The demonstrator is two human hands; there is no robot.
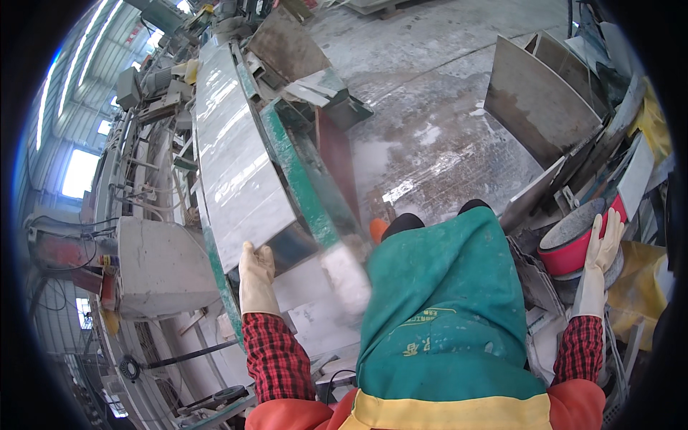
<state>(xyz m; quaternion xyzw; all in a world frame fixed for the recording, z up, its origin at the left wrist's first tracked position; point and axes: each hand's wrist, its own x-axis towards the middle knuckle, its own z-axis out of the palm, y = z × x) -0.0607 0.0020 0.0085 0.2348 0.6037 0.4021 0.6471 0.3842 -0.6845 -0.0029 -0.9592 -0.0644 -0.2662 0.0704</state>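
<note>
A long, pale, glossy stone slab [240, 154] lies lengthwise on a machine bed to my left. At its near end is my left hand [256, 281], in a cream rubber glove, with the fingers bent over the slab's edge; their undersides are hidden. Far to the right, my right hand [602, 251] wears a similar glove. Its fingers are stretched out and hold nothing. Beside that hand sits a round, red-sided thing with a grey hollow top [573, 240]; whether the palm touches it I cannot tell.
A green machine rail [297, 175] runs along the slab's right side. Brown-grey boards [534, 100] lean at the upper right. Wet concrete floor [437, 154] spreads ahead of my green apron [441, 301]. A grey box-shaped machine part [161, 258] stands left of the bed.
</note>
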